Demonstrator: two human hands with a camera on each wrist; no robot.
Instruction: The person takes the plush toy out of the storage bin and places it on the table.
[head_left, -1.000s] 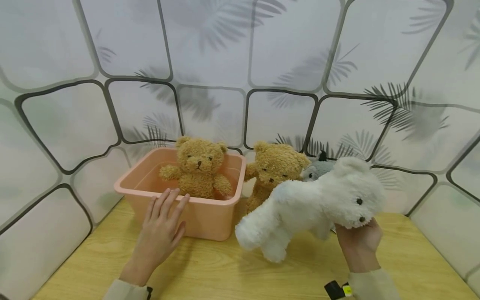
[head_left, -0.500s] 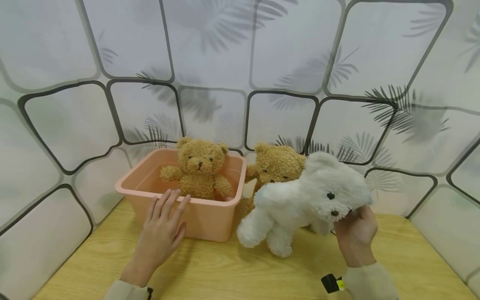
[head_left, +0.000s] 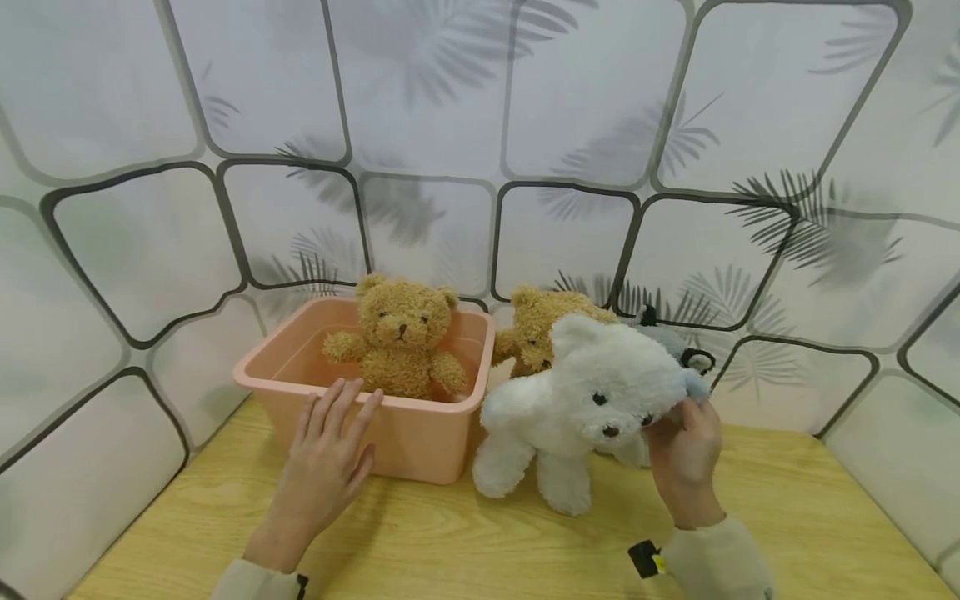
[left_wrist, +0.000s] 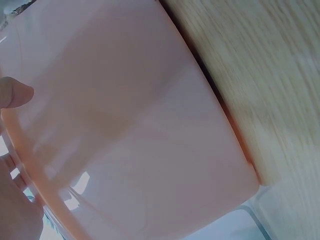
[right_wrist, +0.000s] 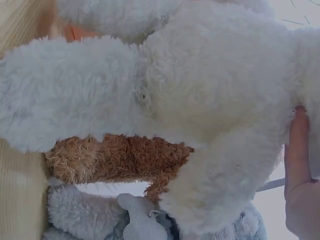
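Observation:
My right hand [head_left: 686, 471] holds a white plush bear [head_left: 592, 375] by the side of its head, near a pale blue ear. The bear's legs point down over the table, and its face is turned to the front. In the right wrist view, the bear's fluffy body [right_wrist: 215, 75] spreads across the picture, one finger [right_wrist: 299, 150] against its fur. My left hand [head_left: 318, 475] lies with extended fingers over the front rim of a pink plastic basin [head_left: 420, 442]; its thumb [left_wrist: 20, 93] is outside the wall. Inside the basin sits a brown teddy bear [head_left: 401, 367].
Behind the white bear, a second brown teddy bear [head_left: 536, 329] leans beside the basin, partly hidden. A grey plush toy [head_left: 663, 335] with black-trimmed ears is behind it to the right. The wooden table [head_left: 420, 542] ends at patterned fabric walls [head_left: 427, 92].
My right hand has moved left with the white bear, whose head has swung left and turned more to the front. The left hand and basin stay in place.

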